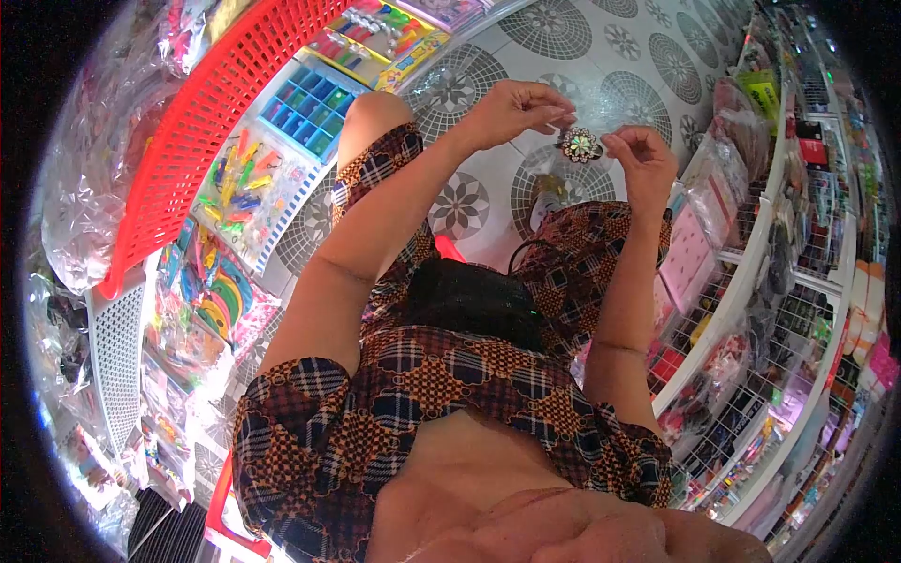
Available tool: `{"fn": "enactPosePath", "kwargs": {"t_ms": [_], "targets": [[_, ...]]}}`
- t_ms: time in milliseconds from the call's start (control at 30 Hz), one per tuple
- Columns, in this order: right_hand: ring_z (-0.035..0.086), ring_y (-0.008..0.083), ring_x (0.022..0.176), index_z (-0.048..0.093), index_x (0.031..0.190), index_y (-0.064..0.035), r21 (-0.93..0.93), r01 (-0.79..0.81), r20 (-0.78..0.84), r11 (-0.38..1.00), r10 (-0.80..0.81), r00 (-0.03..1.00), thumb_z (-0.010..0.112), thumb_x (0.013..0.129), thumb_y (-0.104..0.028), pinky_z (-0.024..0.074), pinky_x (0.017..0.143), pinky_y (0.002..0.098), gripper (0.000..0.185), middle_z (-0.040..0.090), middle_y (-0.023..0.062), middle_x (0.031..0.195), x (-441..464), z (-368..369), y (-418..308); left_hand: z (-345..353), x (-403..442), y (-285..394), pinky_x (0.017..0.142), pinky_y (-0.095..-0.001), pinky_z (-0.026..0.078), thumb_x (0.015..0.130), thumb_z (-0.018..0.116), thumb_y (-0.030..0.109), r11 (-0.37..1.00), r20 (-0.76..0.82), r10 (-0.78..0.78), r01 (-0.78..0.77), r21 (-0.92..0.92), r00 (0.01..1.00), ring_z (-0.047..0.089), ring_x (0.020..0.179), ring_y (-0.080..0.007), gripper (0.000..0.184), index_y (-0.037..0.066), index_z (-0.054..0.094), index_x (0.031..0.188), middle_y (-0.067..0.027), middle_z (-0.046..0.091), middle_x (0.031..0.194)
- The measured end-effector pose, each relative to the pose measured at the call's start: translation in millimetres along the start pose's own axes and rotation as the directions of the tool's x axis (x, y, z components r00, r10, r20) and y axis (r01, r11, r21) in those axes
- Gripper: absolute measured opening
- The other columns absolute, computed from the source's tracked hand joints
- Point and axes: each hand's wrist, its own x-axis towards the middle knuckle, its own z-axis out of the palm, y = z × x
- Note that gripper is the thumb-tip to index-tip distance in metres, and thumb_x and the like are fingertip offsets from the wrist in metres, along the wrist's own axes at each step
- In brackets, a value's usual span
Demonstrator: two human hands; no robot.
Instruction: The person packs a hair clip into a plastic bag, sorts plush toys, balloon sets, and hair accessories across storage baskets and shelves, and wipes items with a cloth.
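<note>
A small round ornament (582, 144) with a pale, shiny flower pattern and a dark edge is held up between my hands, above the tiled floor. My left hand (516, 114) comes in from the left, its thumb and fingers pinched at the ornament's upper left edge. On the other side, my right hand (643, 161) has its fingers curled, thumb and fingertip pinched together close to the ornament's right edge. Any clasp or backing on the ornament is too small to make out. Below my hands, a black pouch or bag (479, 302) lies across my lap.
On the left stand a red plastic basket (202, 131), a blue compartment box (310, 108) and packs of small colourful goods (239, 188). White wire shelving (751, 310) full of packaged goods curves along the right. Patterned grey tiles (460, 202) cover the floor.
</note>
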Motion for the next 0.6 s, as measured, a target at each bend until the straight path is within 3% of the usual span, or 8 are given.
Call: {"fn": "enactPosePath", "kwargs": {"t_ms": [100, 167, 267, 400, 467, 600], "targets": [[0.051, 0.0054, 0.062, 0.058, 0.077, -0.0012, 0.031, 0.025, -0.030, 0.999, -0.024, 0.999, 0.069, 0.071, 0.001, 0.0428, 0.056, 0.0183, 0.013, 0.057, 0.0006, 0.070, -0.8, -3.0, 8.6, 6.3, -0.8, 8.5, 0.077, -0.0276, 0.051, 0.087, 0.052, 0.014, 0.999, -0.031, -0.029, 0.030, 0.018, 0.999, 0.061, 0.091, -0.0141, 0.021, 0.004, 0.059, 0.104, -0.0074, 0.064, 0.092], [0.054, 0.0085, 0.065, 0.058, 0.087, 0.0010, 0.175, 0.054, -0.101, 0.983, -0.037, 0.994, 0.065, 0.072, 0.005, 0.0460, 0.060, 0.0221, 0.017, 0.058, 0.0038, 0.076, -1.5, 1.6, 7.3, 6.8, -0.8, 10.0, 0.078, -0.0283, 0.050, 0.088, 0.050, 0.014, 1.000, -0.024, -0.028, 0.028, -0.005, 0.999, 0.061, 0.091, -0.0151, 0.021, 0.004, 0.058, 0.105, -0.0073, 0.063, 0.094], [0.053, 0.0066, 0.065, 0.058, 0.099, -0.0014, 0.242, 0.020, -0.106, 0.970, 0.005, 0.994, 0.065, 0.073, 0.004, 0.0468, 0.058, 0.0199, 0.028, 0.057, 0.0015, 0.077, -3.1, 8.4, -4.4, 5.5, 0.8, 7.3, 0.078, -0.0288, 0.050, 0.088, 0.049, 0.013, 0.998, -0.022, -0.038, 0.037, -0.052, 0.999, 0.061, 0.092, -0.0161, 0.021, 0.004, 0.058, 0.105, -0.0075, 0.063, 0.096], [0.055, 0.0088, 0.068, 0.060, 0.100, -0.0001, 0.269, 0.015, -0.088, 0.963, 0.009, 0.996, 0.063, 0.073, 0.006, 0.0475, 0.060, 0.0210, 0.028, 0.058, 0.0039, 0.079, -2.4, 2.9, 12.2, 5.9, 3.1, 3.4, 0.077, -0.0280, 0.050, 0.088, 0.049, 0.012, 0.994, -0.051, -0.018, 0.012, -0.113, 0.999, 0.061, 0.089, -0.0159, 0.016, 0.003, 0.058, 0.097, -0.0081, 0.063, 0.092], [0.055, 0.0109, 0.071, 0.062, 0.093, 0.0022, 0.277, 0.130, -0.030, 0.952, -0.127, 0.991, 0.060, 0.073, 0.008, 0.0479, 0.062, 0.0230, 0.021, 0.058, 0.0064, 0.081, -1.1, -1.9, 20.5, 3.9, 4.3, -2.3, 0.077, -0.0275, 0.050, 0.086, 0.049, 0.008, 0.993, -0.046, 0.017, -0.023, -0.118, 0.999, 0.061, 0.087, -0.0159, 0.015, 0.002, 0.059, 0.095, -0.0079, 0.063, 0.089], [0.056, 0.0125, 0.072, 0.063, 0.086, 0.0036, 0.299, 0.159, -0.016, 0.941, -0.162, 0.987, 0.057, 0.073, 0.011, 0.0480, 0.063, 0.0244, 0.016, 0.058, 0.0082, 0.084, -3.4, -8.8, 26.4, 1.1, 3.4, -2.0, 0.077, -0.0274, 0.050, 0.084, 0.048, 0.004, 0.996, 0.012, 0.069, -0.068, -0.051, 0.998, 0.062, 0.084, -0.0161, 0.015, 0.000, 0.061, 0.089, -0.0083, 0.064, 0.087]]}}
